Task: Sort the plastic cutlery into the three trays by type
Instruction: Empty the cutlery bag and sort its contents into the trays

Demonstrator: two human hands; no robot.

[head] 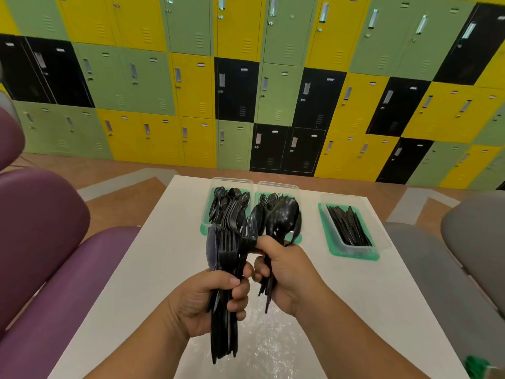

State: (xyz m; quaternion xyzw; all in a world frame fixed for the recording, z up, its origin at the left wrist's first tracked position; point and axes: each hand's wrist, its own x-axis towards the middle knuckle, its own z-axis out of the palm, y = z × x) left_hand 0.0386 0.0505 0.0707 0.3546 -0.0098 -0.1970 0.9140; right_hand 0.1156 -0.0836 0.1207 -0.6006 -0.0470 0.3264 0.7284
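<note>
Fingers (237,294) of the left hand (202,302) are curled tight round one mixed bundle (225,269) of forks and knives, too many to count. Right hand (284,266) grips one spoon bundle (282,214), bowls up. Both bundles are held above the table (136,269), close together. Three trays stand at its far end: left tray (232,182) holds spoons (229,203), middle tray (278,185) forks (266,199), right tray (352,254) knives (347,225), set apart from the adjoining pair.

I see both forearms coming in from the bottom edge, hands raised & close together, knuckles nearly touching. L hand (207,302) is fisted round a cutlery bundle (226,258). R hand (287,272) sits slightly higher, fingers curled round a spoon bunch (282,214).
</note>
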